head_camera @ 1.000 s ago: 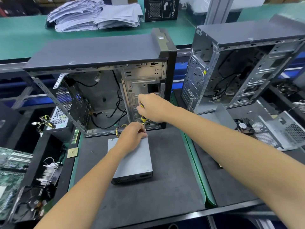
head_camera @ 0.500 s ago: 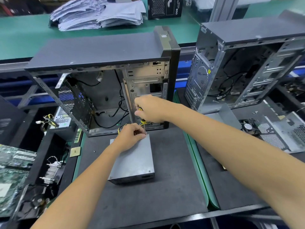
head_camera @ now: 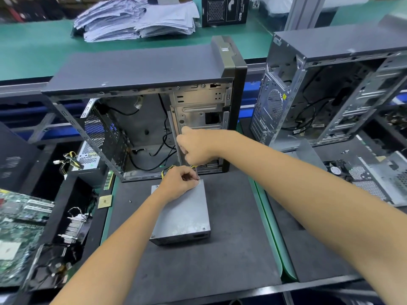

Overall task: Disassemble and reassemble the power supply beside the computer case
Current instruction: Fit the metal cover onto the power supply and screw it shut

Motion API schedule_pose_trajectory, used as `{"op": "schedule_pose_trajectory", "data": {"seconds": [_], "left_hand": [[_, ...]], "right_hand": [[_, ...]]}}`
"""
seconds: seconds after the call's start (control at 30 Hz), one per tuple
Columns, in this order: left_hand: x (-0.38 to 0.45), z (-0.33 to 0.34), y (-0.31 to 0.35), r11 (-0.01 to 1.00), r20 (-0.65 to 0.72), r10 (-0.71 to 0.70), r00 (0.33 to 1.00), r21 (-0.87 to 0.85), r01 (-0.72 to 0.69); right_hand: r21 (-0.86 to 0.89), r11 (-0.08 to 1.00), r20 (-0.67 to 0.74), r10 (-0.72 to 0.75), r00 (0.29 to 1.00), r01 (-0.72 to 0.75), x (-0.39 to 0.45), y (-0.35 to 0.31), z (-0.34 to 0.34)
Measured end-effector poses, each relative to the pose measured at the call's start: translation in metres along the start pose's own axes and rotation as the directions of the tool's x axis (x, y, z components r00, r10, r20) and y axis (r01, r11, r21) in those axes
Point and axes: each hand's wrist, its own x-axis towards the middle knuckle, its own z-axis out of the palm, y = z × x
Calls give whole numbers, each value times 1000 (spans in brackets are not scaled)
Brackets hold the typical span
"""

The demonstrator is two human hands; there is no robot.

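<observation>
1. Closest in, two bare forearms reach across the dark mat (head_camera: 231,249); the elbows are cut off by the picture's lower edge.
2. One grey power supply (head_camera: 184,214) lies flat on that mat, just in front of the open computer case (head_camera: 143,102).
3. The left hand (head_camera: 178,187) rests on the supply's far edge, fingers curled in around a thin metal shaft at the far right corner (what the fingertips pinch, shaft or screw, is too small to tell).
4. The right hand (head_camera: 197,147) sits directly above, closed in a fist around a screwdriver (head_camera: 196,172); its handle is buried in the palm, only the shaft shows.
5. Yellow wires (head_camera: 167,169) peek out behind the left hand, mostly hidden.
6. One loose screw (head_camera: 130,201) lies on the mat, left.
7. Further back: two cases, counting the second case (head_camera: 330,91) on the right, its far side cropped.
8. Farthest, two paper stacks (head_camera: 136,18), blurred.
</observation>
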Motion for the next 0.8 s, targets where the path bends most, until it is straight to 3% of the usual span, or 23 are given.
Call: {"op": "schedule_pose_trajectory", "data": {"seconds": [0.07, 0.23, 0.3, 0.43, 0.6, 0.8], "left_hand": [[1, 0, 0, 1000, 5, -12, 1000, -21, 12], [2, -3, 0, 997, 43, -30, 999, -70, 33], [2, -4, 0, 995, 50, -23, 998, -91, 28], [2, -3, 0, 994, 44, -26, 999, -103, 31], [4, -5, 0, 994, 45, -25, 999, -101, 30], [3, -4, -2, 993, 42, -27, 999, -112, 32]], "right_hand": [[-27, 1000, 1, 14, 1000, -14, 1, 1, -4], [-73, 994, -158, 68, 985, -80, 2, -2, 2], [-83, 994, -150, 57, 987, -70, 4, -6, 5], [-56, 998, -3, 25, 1000, -26, 6, -8, 1], [-43, 996, -141, 70, 988, -76, 5, -5, 1], [-149, 982, -127, 101, 987, -120, 6, -7, 7]]}}
